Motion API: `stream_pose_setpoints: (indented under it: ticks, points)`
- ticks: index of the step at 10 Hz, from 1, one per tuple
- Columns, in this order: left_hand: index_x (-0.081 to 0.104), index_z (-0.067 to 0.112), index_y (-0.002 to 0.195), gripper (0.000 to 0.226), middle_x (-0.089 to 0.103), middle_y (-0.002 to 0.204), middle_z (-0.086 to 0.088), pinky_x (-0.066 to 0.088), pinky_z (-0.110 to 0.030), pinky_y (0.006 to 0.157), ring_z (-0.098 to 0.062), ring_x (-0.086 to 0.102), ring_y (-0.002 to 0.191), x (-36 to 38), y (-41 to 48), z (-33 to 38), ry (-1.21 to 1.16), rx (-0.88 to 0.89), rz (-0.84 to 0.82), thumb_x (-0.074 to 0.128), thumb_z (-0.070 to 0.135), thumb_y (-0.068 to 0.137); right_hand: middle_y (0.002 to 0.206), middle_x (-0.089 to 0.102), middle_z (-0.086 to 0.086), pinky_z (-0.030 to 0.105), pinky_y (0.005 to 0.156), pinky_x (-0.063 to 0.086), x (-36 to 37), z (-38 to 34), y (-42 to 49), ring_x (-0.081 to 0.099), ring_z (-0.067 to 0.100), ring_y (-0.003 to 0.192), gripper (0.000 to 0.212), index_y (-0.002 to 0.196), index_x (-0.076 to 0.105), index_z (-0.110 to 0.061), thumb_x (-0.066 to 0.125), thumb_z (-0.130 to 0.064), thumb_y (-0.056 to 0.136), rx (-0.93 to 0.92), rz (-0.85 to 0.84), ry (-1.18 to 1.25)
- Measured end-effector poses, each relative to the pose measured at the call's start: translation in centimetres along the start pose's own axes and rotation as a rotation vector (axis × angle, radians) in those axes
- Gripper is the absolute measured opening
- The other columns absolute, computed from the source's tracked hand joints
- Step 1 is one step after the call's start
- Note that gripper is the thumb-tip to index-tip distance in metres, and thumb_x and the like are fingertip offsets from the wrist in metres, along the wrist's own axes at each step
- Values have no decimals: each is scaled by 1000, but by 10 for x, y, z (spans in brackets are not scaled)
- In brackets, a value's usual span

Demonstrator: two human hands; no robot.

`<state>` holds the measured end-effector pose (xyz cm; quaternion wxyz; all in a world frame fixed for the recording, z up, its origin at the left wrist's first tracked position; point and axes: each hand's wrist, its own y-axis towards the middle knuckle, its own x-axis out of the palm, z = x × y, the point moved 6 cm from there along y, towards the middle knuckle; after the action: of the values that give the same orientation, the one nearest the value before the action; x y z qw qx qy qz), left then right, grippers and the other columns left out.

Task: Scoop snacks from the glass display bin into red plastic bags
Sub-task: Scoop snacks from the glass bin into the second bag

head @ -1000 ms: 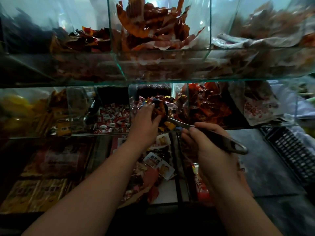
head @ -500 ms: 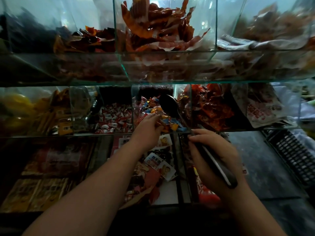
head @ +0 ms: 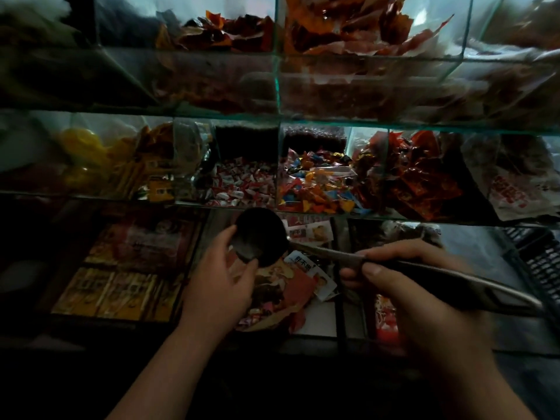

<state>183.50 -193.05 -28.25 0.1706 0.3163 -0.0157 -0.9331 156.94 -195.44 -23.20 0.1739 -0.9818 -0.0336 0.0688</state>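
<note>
Both grips loaded. Right grip (head: pixel 403 277) is wrapped round the handle of the scoop (head: pixel 263 234), fingers over the top, thumb on the near side. The handle runs roughly level and out past my wrist to the right. Left grip (head: pixel 218 280) cups the scoop's bowl: index tip on the left rim, thumb against the lower rim, other fingers curved behind. The bowl reads dark, so I can't tell what's in it.

The scoop is outside the glass bin (head: pixel 277 174), with the bowl just below the bin's front edge and over the lower compartment of flat packets (head: pixel 306 265). Snacks (head: pixel 315 189), small mixed-colour wrapped pieces, lie heaped in that middle-shelf bin, above and right of the bowl and not touching it.

Neighbours: red-and-white candies (head: pixel 239 186) in the compartment to the left, red foil packs (head: pixel 421 180) to the right. A black basket (head: pixel 542 262) sits far right on the grey surface (head: pixel 472 244).
</note>
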Motion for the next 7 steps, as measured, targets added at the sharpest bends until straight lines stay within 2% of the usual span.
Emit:
stream_pose_setpoints:
  ticks: [1, 2, 3, 4, 5, 6, 7]
  points:
    - [51, 26, 135, 52, 57, 127, 7, 46, -34, 95, -16, 56, 119, -26, -17, -20, 148, 7, 154, 75, 31, 89, 87, 78, 1, 31, 69, 62, 10, -15, -29, 76, 13, 74, 5, 82, 76, -25, 74, -28, 79, -322, -98, -161]
    - [64, 16, 125, 44, 66, 119, -1, 51, -44, 97, -24, 62, 111, -31, -11, -22, 367, 46, 137, 78, 21, 84, 81, 76, -13, 20, 64, 58, 42, -7, -32, 72, 3, 73, 8, 82, 75, -34, 77, -27, 79, -330, -188, -426]
    - [74, 15, 114, 33, 75, 107, -1, 54, -43, 89, -27, 70, 95, -26, -9, -19, 474, 75, 69, 78, 16, 80, 83, 73, -16, 12, 66, 49, 82, 10, -7, 67, -2, 78, 8, 87, 75, -31, 70, -25, 90, -363, -237, -575]
    - [78, 20, 103, 28, 76, 96, 5, 54, -39, 81, -21, 69, 82, -27, -16, -21, 430, 106, 97, 76, 7, 78, 98, 71, -13, 24, 79, 55, 110, 29, 4, 65, 2, 90, 11, 102, 69, -30, 63, -32, 93, -420, -359, -788]
    - [78, 26, 95, 23, 73, 85, 13, 51, -36, 77, -9, 61, 74, -40, -25, -30, 390, 72, 197, 78, 10, 79, 108, 67, -11, 31, 85, 55, 120, 49, 9, 62, 10, 99, 21, 113, 59, -31, 59, -39, 94, -448, -362, -962]
    - [78, 24, 90, 18, 67, 78, 16, 54, -43, 77, -11, 60, 74, -44, -31, -38, 358, 51, 235, 82, 10, 79, 100, 68, -7, 34, 80, 54, 121, 62, 9, 63, 14, 94, 19, 104, 65, -25, 61, -39, 93, -446, -288, -976]
    - [76, 18, 88, 19, 55, 79, 19, 49, -26, 75, -10, 57, 81, -38, -39, -45, 274, 78, 226, 81, 2, 78, 83, 69, -7, 34, 68, 56, 122, 71, 12, 65, 8, 77, 19, 88, 66, -25, 59, -42, 87, -408, -228, -916]
